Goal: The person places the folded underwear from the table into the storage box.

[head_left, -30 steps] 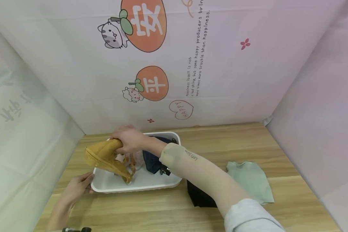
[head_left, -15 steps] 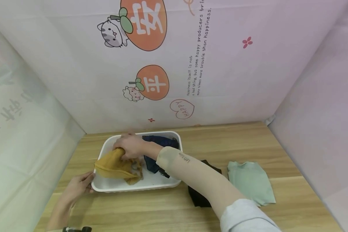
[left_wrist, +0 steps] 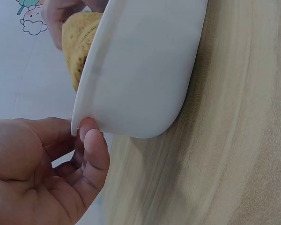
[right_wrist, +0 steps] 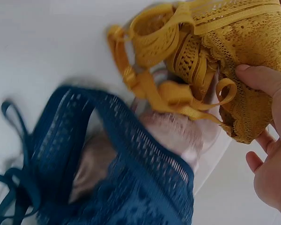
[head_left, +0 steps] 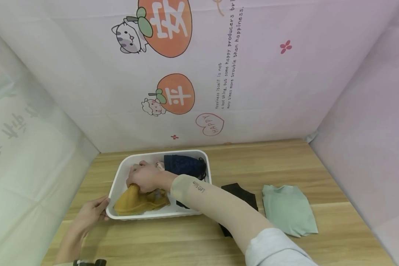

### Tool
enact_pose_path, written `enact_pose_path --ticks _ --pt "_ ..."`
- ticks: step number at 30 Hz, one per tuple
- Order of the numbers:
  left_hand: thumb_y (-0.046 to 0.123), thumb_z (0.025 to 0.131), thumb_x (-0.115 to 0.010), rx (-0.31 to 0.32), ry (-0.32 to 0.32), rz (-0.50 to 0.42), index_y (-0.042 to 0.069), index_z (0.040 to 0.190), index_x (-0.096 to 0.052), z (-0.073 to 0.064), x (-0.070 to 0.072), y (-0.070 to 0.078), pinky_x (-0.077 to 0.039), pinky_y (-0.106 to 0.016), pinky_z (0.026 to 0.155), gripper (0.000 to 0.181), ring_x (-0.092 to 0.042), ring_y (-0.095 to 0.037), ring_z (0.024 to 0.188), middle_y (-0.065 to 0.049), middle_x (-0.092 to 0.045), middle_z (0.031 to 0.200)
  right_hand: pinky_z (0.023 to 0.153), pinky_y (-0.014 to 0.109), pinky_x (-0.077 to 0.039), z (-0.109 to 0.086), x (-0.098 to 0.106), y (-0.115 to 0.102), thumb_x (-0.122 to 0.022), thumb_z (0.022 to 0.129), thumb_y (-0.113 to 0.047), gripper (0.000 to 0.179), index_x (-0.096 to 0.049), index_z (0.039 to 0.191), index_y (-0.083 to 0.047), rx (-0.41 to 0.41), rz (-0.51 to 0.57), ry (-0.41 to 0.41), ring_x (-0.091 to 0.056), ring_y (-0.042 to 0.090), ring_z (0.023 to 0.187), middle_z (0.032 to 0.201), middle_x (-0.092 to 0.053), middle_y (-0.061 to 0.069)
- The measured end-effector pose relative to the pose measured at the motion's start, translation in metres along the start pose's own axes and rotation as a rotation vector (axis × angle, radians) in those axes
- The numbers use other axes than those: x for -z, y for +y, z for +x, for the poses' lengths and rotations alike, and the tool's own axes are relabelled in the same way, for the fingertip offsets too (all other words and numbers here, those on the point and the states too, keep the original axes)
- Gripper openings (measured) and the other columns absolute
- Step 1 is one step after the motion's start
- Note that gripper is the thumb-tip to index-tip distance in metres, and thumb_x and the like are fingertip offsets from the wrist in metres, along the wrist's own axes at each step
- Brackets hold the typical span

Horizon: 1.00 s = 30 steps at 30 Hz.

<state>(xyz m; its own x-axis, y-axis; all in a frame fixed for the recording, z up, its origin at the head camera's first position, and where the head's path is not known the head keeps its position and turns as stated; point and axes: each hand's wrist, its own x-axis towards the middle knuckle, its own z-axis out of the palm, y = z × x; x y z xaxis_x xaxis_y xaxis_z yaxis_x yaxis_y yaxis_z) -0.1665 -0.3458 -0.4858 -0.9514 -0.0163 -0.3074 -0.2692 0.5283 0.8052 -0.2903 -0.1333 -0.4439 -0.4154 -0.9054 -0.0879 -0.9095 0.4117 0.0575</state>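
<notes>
My right hand (head_left: 144, 178) is inside a white plastic tub (head_left: 159, 214), gripping a mustard-yellow lace bra (head_left: 133, 203). In the right wrist view, the thumb presses on the lace cup (right_wrist: 255, 47), and yellow straps trail loosely beside it. At the tub's near left corner, my left hand (head_left: 90, 214) pinches the rim; thumb and fingers meet across it in the left wrist view. A dark blue lace bra (head_left: 183, 165) lies at the tub's right end. Partly covered by the two bras is a pale pink garment (right_wrist: 173, 133). My right forearm hides part of the tub.
To the tub's right, a black cloth (head_left: 241, 194) lies partly under my right forearm. Beyond it is a mint-green cloth (head_left: 289, 210). Printed fabric walls (head_left: 262, 96) enclose the wooden table (head_left: 146, 245) at the back and sides.
My right hand has lowered the yellow bra from above the tub's left edge down into its left part. My left hand stays at the rim.
</notes>
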Motion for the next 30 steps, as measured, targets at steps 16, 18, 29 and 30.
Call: enact_pose_path --ticks 16,18,29,30 --pt "0.026 0.102 -0.039 0.014 0.01 -0.005 -0.01 0.14 -0.033 0.0 0.0 0.001 -0.057 -0.025 0.069 0.052 -0.06 -0.009 0.073 -0.013 -0.062 0.093 0.113 0.035 -0.023 0.016 -0.011 -0.014 -0.071 0.081 -0.027 0.045 -0.055 0.118 -0.048 -0.032 -0.045 -0.093 -0.036 0.009 0.126 0.123 -0.056 -0.022" --pt "0.026 0.102 -0.039 0.015 0.01 -0.002 -0.01 0.14 -0.033 0.0 0.0 0.0 -0.057 -0.025 0.068 0.053 -0.06 -0.009 0.073 -0.013 -0.061 0.094 0.115 0.037 -0.022 0.015 -0.012 -0.013 -0.071 0.081 -0.028 0.047 -0.054 0.119 -0.048 -0.032 -0.043 -0.101 -0.033 0.01 0.13 0.126 -0.055 -0.022" --pt "0.027 0.102 -0.039 0.015 0.013 0.0 -0.01 0.14 -0.033 -0.002 -0.001 0.004 -0.057 -0.023 0.067 0.054 -0.06 -0.009 0.071 -0.01 -0.06 0.089 0.119 0.04 -0.017 0.002 -0.007 -0.006 -0.072 0.079 -0.031 0.068 -0.037 0.135 -0.048 -0.024 -0.038 -0.132 -0.023 0.009 0.14 0.142 -0.04 -0.021" --pt "0.027 0.102 -0.039 0.015 0.012 -0.002 -0.01 0.14 -0.033 -0.002 0.0 0.004 -0.057 -0.023 0.067 0.053 -0.06 -0.009 0.071 -0.01 -0.06 0.088 0.119 0.04 -0.016 0.001 -0.008 -0.005 -0.071 0.08 -0.031 0.068 -0.037 0.136 -0.048 -0.022 -0.04 -0.132 -0.022 0.009 0.141 0.143 -0.039 -0.021"
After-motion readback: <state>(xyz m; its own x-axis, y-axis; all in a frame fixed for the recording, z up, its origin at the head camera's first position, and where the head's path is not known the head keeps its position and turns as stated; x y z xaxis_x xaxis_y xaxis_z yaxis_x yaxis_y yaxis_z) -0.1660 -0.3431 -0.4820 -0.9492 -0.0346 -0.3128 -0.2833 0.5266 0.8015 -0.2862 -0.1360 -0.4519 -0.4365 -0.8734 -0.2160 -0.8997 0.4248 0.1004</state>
